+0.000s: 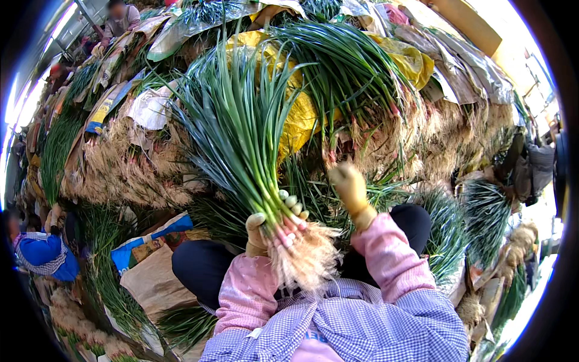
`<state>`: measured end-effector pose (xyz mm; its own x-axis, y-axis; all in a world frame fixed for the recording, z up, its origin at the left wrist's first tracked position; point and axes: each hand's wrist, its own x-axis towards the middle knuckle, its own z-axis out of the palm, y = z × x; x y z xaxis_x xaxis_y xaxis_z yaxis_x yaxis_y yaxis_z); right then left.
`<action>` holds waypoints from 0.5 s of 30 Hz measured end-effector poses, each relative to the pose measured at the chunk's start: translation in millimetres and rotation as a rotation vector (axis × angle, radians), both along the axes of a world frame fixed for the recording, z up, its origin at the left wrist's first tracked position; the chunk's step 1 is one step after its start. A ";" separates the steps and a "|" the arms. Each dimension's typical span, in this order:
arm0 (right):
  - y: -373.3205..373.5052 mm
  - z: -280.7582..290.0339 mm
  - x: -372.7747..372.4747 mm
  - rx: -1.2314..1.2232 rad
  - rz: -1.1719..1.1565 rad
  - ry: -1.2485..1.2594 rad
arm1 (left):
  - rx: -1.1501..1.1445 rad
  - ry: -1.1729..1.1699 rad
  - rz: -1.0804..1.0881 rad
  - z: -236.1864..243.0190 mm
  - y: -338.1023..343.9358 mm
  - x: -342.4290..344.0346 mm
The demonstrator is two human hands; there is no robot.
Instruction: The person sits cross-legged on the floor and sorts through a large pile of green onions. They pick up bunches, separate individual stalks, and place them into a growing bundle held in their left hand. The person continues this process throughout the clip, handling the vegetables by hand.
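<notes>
Green onion bunch (265,187) is lying in the left hand (256,238), in front of the person and above the lap, between the two knees. Its long leaves are spreading away from the body, and its pale roots (307,256) are pointing back toward the checked garment (374,326). The left hand, in a tan glove, is closing firmly around the lower stems: the thumb is pressing on one side, and the fingertips are showing on the other side, just above the roots. The right hand (350,190), also gloved, is hovering to the right of the bunch and apart from it. Its fingers are looking curled, but they are blurring, so I cannot tell how tight they are closing or whether they are holding something.

Behind the bunch, a yellow plastic sack (298,127) is lying on the heap (446,133) of onions, and leaves are partly covering it; its inside is not showing. On the ground at the left, a brown sack (151,280) with a blue edge is lying flat; I cannot tell what it is containing. Farther left, a co-worker (48,256) in blue is bending near other onions.
</notes>
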<state>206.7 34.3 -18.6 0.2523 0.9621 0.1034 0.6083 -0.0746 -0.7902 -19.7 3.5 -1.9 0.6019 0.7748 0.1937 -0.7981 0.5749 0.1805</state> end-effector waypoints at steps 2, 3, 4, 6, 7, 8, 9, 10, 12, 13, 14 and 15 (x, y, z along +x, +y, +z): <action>33.1 -1.9 23.6 0.014 -0.126 0.031 | -0.196 0.158 0.110 23.5 -10.9 21.6; 44.5 -14.1 33.2 -0.173 0.024 0.311 | -0.178 0.111 0.088 20.9 -10.9 21.7; 53.6 -11.2 33.6 -0.360 0.190 0.589 | -0.160 0.066 0.078 13.7 -9.4 19.1; 51.0 36.8 32.5 -0.370 0.229 0.468 | 0.007 -0.108 -0.018 -1.4 0.7 5.8; 40.3 66.8 38.5 -0.329 0.248 0.708 | -0.019 -0.115 -0.017 1.9 -1.5 4.7; 31.4 82.6 50.5 -0.281 0.253 0.946 | -0.050 -0.164 -0.042 3.6 -2.3 5.3; 28.1 82.4 71.2 -0.257 0.258 0.982 | -0.058 -0.184 -0.035 3.9 -2.7 10.4; 27.0 82.1 83.0 -0.234 0.274 1.021 | -0.063 -0.197 -0.019 4.3 -3.8 12.2; 19.0 86.5 70.6 -0.284 0.157 0.424 | -0.023 -0.035 0.001 2.3 -2.5 9.0; 9.3 93.5 59.4 -0.276 0.240 0.491 | -0.003 0.065 0.020 3.1 -3.0 6.7; -7.3 94.8 51.8 -0.277 0.301 0.555 | -0.098 0.225 0.089 21.9 -7.7 15.6; -21.7 90.2 36.4 -0.136 0.385 0.212 | -0.058 0.291 0.061 18.2 -4.5 14.8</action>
